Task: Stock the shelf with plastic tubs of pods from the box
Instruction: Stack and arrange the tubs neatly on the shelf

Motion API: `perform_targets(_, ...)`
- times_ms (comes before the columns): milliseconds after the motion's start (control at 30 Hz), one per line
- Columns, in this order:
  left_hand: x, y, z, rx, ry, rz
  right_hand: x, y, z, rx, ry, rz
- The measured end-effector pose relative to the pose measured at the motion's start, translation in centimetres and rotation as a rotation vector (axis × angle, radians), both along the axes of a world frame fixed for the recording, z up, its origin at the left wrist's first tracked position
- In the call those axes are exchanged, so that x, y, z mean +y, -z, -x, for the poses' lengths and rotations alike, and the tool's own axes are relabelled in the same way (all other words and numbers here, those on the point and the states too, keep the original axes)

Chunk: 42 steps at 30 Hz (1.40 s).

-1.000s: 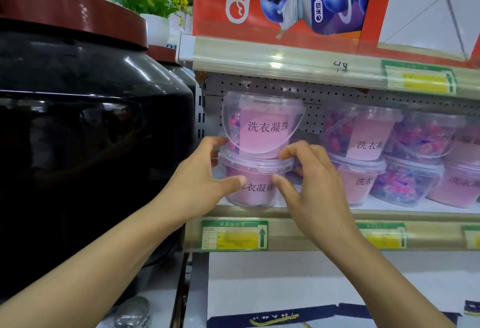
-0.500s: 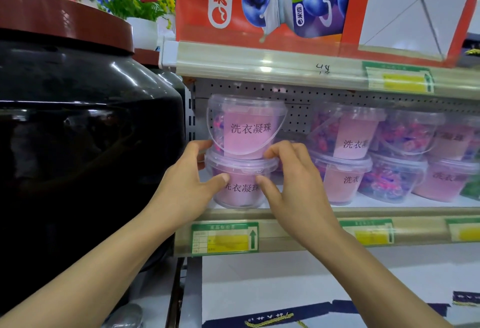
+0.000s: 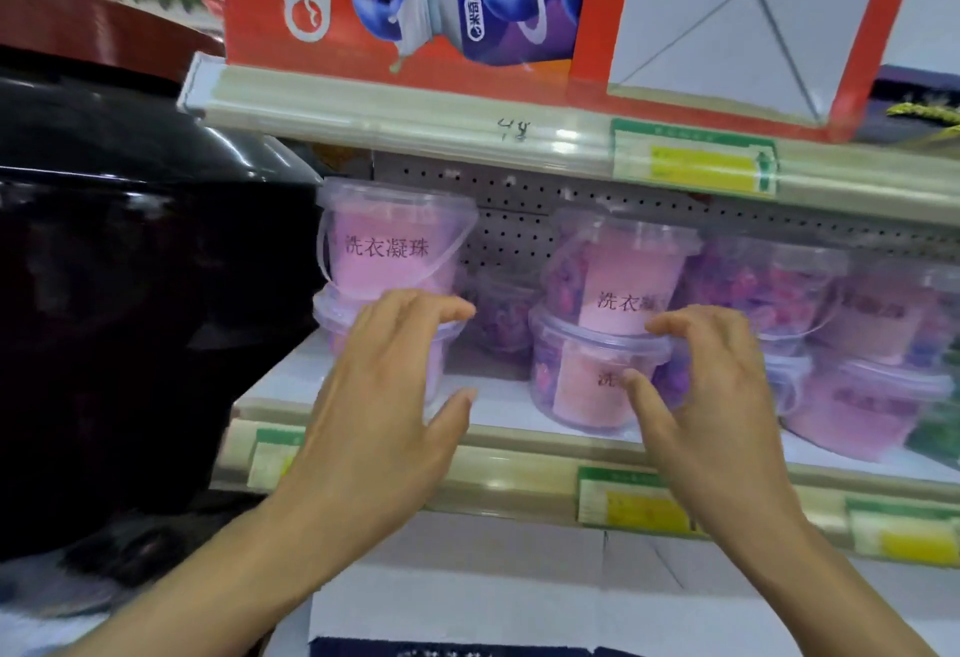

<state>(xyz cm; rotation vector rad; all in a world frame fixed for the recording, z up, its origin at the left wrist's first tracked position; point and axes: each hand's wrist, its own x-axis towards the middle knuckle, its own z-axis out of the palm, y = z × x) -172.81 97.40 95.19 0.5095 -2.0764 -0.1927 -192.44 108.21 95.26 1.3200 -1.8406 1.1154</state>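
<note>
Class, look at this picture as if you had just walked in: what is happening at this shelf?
A person is stocking a shop shelf with clear plastic tubs of pink pods. Both hands are in front of the shelf with fingers loosely curled and nothing in their grip. The left hand hangs before the leftmost stack of two tubs; the right hand is before the next stack. More stacked tubs stand to the right.

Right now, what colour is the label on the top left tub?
Pink, with dark printed characters, on the top left tub; the head view shows it clearly.
</note>
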Motion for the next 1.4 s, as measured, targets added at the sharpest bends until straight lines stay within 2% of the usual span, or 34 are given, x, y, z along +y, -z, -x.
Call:
perform_targets(200,1.4,0.7,3.2,-0.044,-0.031,-0.052,-0.3,-0.2,2.7,0.208,-0.059,-0.058)
perform_targets(433,1.6,0.1,4.1,-0.087,-0.074,-0.039,0.3,-1.2,4.1,0.286,-0.077,-0.128)
perform_targets(567,1.1,-0.4,5.1,-0.104,-0.025,-0.08,0.5,-1.5,4.6,0.309,-0.108,-0.179)
perform_targets(833,0.4,0.4,8.2,-0.266,0.12,-0.325,0.6,-1.9,4.8,0.352,-0.121,-0.223)
perform_targets(1400,1.4,0.3,11.1,-0.245,0.248,-0.361,2.6,-1.9,8.1,0.291,-0.099,-0.239)
